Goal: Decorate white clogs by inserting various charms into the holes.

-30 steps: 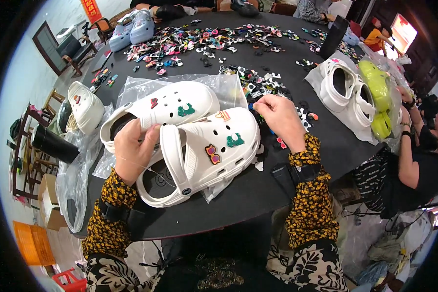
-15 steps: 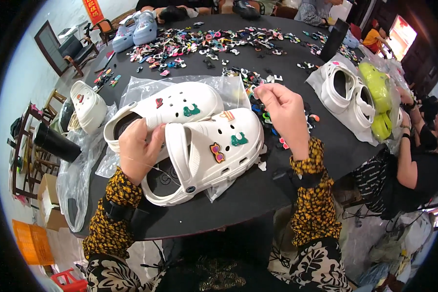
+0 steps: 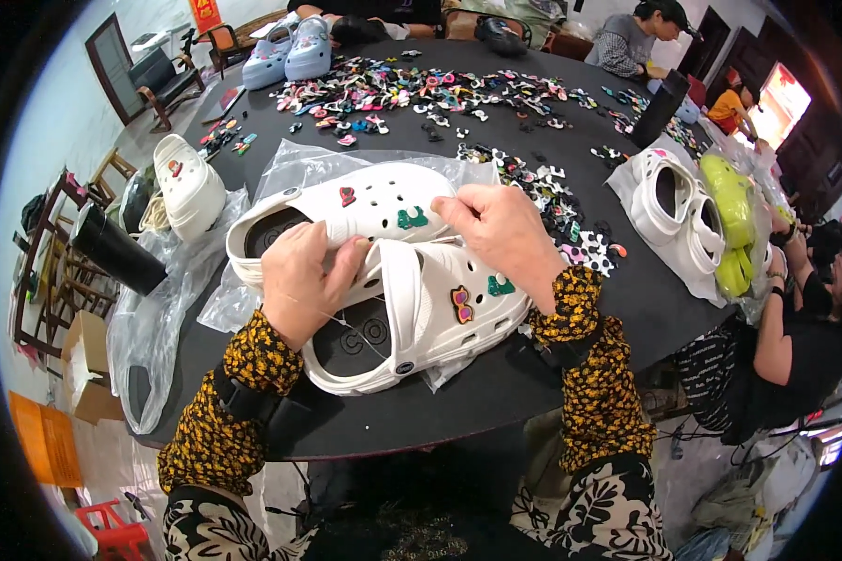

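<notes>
The far white shoe lies past the left grip, toe by the right grip; I can't tell if either pinches.

Yellow-and-black floral cuffs, black wristbands, black sleeves with cream leaves

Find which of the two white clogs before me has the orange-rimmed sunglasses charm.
The clog nearer your body: the sunglasses charm sits on its upper. The farther clog shows a red charm and a green charm.

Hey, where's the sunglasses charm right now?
In the head view, just right of centre, the sunglasses charm sits on the nearer white clog, left of a green charm.
</notes>
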Action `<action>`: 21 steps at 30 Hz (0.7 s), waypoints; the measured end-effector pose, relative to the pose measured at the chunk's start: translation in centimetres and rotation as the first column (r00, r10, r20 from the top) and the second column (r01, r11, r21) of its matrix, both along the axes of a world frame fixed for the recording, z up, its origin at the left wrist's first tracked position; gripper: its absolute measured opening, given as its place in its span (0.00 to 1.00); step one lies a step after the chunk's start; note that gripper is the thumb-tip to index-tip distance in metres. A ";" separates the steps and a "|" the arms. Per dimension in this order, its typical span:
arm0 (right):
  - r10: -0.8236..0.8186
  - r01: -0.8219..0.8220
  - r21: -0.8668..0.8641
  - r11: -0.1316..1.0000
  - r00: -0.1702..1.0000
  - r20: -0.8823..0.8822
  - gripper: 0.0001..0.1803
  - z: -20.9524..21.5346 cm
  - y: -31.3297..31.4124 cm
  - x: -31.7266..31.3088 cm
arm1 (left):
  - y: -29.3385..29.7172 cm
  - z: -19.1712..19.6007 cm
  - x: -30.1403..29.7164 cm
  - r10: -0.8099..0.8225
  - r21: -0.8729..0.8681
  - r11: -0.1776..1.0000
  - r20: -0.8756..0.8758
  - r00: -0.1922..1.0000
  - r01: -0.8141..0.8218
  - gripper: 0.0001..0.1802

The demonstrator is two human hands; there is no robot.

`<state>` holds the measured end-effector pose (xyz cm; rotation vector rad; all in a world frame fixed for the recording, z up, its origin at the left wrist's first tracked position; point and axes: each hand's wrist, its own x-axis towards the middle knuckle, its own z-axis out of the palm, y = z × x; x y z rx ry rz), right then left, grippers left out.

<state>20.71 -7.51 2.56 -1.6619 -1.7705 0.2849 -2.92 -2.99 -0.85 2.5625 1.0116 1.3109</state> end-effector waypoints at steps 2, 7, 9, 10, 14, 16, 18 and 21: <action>-0.006 0.006 -0.032 0.999 1.000 0.005 0.22 0.0 -0.1 -0.2 | -0.1 0.1 -0.1 0.029 -0.005 1.000 -0.032 0.999 -0.029 0.17; 0.010 -0.022 0.111 0.994 0.994 0.109 0.20 -0.6 -0.3 -0.4 | -0.3 0.4 0.0 0.015 -0.015 1.000 -0.007 1.000 -0.015 0.15; 0.015 -0.053 0.231 0.971 0.987 0.162 0.20 -1.0 -0.2 -0.3 | -0.3 0.5 0.0 0.011 -0.028 1.000 -0.005 1.000 -0.012 0.15; 0.015 -0.070 0.288 0.955 0.982 0.189 0.20 -1.1 -0.2 -0.3 | -0.3 0.5 0.0 0.011 -0.041 0.999 -0.003 1.000 -0.011 0.14; -0.086 -0.119 0.492 0.863 0.923 0.375 0.15 -1.5 -0.2 -0.2 | -0.3 0.4 0.1 0.006 -0.071 0.997 0.010 1.000 -0.005 0.14; -0.123 -0.116 0.558 0.822 0.920 0.372 0.15 -1.5 -0.3 -0.2 | -0.2 0.4 0.2 0.005 -0.057 0.998 -0.002 1.000 -0.005 0.14; -0.139 -0.101 0.594 0.798 0.929 0.344 0.15 -1.6 -0.5 -0.1 | -0.3 0.5 0.2 0.009 -0.053 0.999 -0.014 1.000 -0.010 0.13; -0.142 -0.037 0.609 0.792 0.959 0.244 0.17 -1.6 -0.7 0.6 | -0.3 0.5 0.2 0.014 -0.042 0.999 -0.016 1.000 -0.015 0.13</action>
